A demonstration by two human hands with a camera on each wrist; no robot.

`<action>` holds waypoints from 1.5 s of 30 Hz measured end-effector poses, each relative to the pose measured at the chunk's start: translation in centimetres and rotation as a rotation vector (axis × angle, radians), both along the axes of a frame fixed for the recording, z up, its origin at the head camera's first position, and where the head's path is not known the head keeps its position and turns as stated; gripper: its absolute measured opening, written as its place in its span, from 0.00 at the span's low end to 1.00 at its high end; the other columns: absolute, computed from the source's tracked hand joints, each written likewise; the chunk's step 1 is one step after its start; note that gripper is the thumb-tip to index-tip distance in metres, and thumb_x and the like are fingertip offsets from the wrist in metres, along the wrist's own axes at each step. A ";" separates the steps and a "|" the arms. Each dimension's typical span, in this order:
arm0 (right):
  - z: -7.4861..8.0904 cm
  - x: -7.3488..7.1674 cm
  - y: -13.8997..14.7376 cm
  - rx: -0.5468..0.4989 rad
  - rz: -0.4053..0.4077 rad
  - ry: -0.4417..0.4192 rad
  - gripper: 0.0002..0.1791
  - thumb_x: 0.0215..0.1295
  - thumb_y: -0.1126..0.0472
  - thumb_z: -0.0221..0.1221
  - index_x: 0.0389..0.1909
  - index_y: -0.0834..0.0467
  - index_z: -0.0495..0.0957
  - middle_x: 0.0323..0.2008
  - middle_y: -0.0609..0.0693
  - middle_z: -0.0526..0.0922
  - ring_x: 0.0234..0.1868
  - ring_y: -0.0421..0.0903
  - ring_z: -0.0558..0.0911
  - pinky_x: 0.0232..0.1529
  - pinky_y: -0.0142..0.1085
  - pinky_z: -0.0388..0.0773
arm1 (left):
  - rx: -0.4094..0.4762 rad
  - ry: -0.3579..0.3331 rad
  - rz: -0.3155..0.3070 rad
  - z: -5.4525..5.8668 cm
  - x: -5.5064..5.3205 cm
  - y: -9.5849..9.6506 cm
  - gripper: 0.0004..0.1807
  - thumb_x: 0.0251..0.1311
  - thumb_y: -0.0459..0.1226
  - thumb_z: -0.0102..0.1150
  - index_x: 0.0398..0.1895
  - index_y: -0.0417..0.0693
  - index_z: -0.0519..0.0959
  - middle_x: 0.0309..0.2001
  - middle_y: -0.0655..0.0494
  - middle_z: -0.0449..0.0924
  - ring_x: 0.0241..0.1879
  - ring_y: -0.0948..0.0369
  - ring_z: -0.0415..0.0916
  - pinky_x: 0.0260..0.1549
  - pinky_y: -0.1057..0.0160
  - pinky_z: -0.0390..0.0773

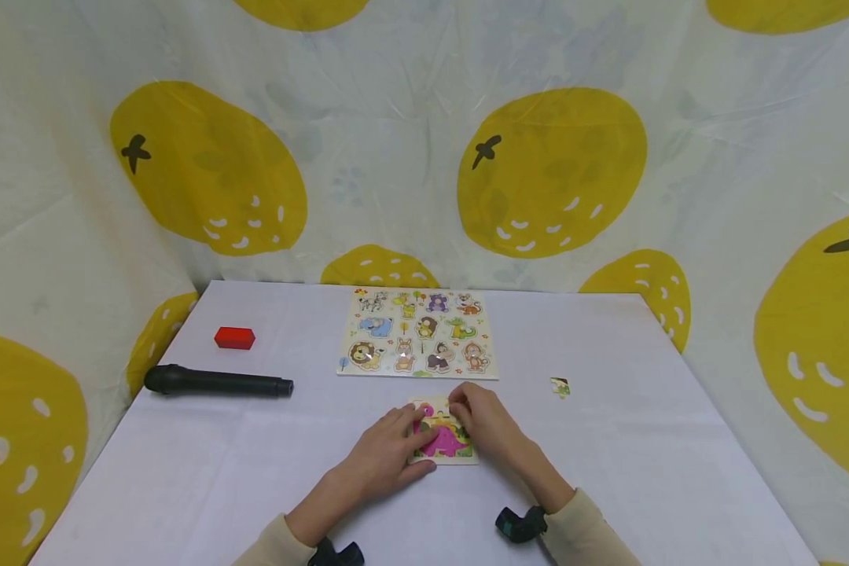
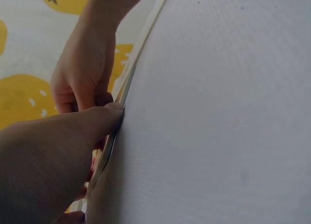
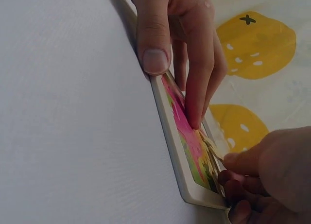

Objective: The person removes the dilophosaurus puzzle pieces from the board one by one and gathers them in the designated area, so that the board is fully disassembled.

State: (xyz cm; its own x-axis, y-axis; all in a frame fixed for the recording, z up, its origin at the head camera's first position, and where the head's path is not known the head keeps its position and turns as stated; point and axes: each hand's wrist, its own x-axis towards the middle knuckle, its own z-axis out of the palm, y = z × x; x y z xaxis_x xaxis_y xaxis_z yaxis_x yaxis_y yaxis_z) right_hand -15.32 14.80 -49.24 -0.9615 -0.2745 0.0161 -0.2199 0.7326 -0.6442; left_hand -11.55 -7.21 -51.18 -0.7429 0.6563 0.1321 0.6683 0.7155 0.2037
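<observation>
Puzzle (image 1: 447, 448) lies under left fingers (image 1: 422, 438), its corner at right fingers (image 1: 461, 398).

White tabletop (image 1: 630, 464), red block (image 1: 234, 338) toward the back left, black stick (image 1: 219, 383) with a thicker end just nearer, animal board (image 1: 416, 333) at the back middle, small dinosaur puzzle (image 1: 444, 446) in front of it, loose piece (image 1: 560, 387) to the right

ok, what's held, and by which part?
Right hand pinches a puzzle piece by its edge; left hand rests on the pink puzzle.
</observation>
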 end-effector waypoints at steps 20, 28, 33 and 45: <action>-0.2 -0.5 0.5 -0.111 0.032 -0.061 0.09 0.69 0.61 0.62 0.49 0.54 0.80 0.32 0.43 0.81 0.31 0.39 0.77 0.33 0.27 0.76 | -0.024 -0.047 0.019 0.2 0.1 0.1 0.31 0.68 0.62 0.51 0.71 0.64 0.71 0.74 0.49 0.65 0.74 0.49 0.62 0.73 0.50 0.64; 0.1 -1.3 1.9 -0.142 -0.023 -0.045 0.09 0.67 0.62 0.63 0.47 0.54 0.82 0.32 0.43 0.82 0.31 0.38 0.76 0.33 0.28 0.74 | -0.022 -0.067 0.022 0.5 0.1 0.1 0.31 0.68 0.61 0.51 0.71 0.64 0.71 0.75 0.52 0.63 0.75 0.50 0.60 0.73 0.50 0.64; 0.7 -2.0 3.2 -0.157 -0.064 -0.051 0.11 0.66 0.62 0.64 0.48 0.57 0.81 0.33 0.46 0.83 0.33 0.41 0.77 0.33 0.28 0.74 | -0.008 -0.072 0.019 0.5 0.1 0.1 0.31 0.68 0.61 0.52 0.71 0.63 0.71 0.75 0.51 0.64 0.75 0.49 0.61 0.73 0.50 0.63; 1.0 -3.5 6.8 -0.173 -0.139 -0.024 0.12 0.64 0.62 0.66 0.47 0.60 0.80 0.36 0.52 0.85 0.32 0.44 0.77 0.29 0.28 0.74 | -0.004 -0.048 0.024 0.2 0.1 0.1 0.31 0.67 0.61 0.53 0.70 0.63 0.72 0.74 0.50 0.65 0.74 0.48 0.62 0.72 0.50 0.65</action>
